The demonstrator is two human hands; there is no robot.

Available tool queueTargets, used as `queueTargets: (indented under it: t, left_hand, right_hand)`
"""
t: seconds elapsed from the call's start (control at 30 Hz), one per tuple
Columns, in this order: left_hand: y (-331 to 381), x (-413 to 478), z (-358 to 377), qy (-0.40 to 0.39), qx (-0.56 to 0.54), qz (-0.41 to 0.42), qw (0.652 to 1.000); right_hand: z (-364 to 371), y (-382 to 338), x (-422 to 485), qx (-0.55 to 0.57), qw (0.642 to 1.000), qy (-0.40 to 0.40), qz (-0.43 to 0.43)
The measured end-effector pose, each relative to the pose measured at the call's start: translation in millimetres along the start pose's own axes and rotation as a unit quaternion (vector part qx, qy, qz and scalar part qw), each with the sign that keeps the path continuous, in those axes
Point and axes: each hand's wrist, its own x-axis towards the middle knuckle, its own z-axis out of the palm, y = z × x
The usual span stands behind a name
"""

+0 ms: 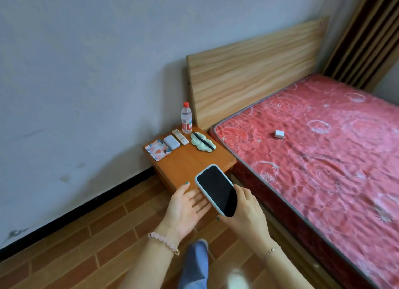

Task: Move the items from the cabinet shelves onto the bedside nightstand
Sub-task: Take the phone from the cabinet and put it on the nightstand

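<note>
A phone point(217, 189) with a dark screen and a pale case hangs above the front edge of the wooden nightstand point(185, 161). My right hand point(246, 211) grips its lower end from the right. My left hand point(185, 208) lies palm up, fingers straight, under the phone's left side. On the nightstand stand a water bottle point(186, 118) with a red cap, a white remote point(180, 137), a pale blue power bank point(171, 142), a patterned card-like square point(158, 150) and a green cloud-shaped eye mask point(203, 144).
The bed with a red patterned mattress point(323, 154) and a wooden headboard point(254, 70) lies right of the nightstand. A small white box point(279, 134) sits on the mattress. A grey wall is behind; a brick-pattern floor point(86, 241) spreads below. My trouser leg point(194, 265) shows at the bottom.
</note>
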Motion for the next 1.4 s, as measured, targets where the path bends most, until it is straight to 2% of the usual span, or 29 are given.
queueTargets:
  t: [0.4,0.7,0.97,1.1,1.17,1.23,1.4]
  left_hand:
    - [94,212,13,0.033,0.004,-0.099,0.995]
    - [127,325,-6,0.087,-0.019,-0.155,0.984]
    - [150,401,-48,0.154,-0.015,-0.117,0.981]
    - [155,424,-74,0.181,0.081,-0.084,0.977]
    - [159,430,-83,0.199,0.173,-0.057,0.963]
    - [163,432,-91,0.217,0.283,-0.008,0.934]
    - [169,419,-99,0.258,0.525,0.116,0.803]
  right_hand:
    - [66,12,207,0.034,0.993,-0.067,0.088]
    - [138,27,309,0.041,0.985,-0.121,0.118]
    - [217,27,386,0.057,0.977,-0.183,0.090]
    - [253,30,415,0.047,0.973,-0.210,0.087]
    - [268,33,429,0.036,0.973,-0.206,0.094]
    - [280,36,440,0.023,0.976,-0.198,0.093]
    - [301,43,452,0.002,0.981,-0.173,0.084]
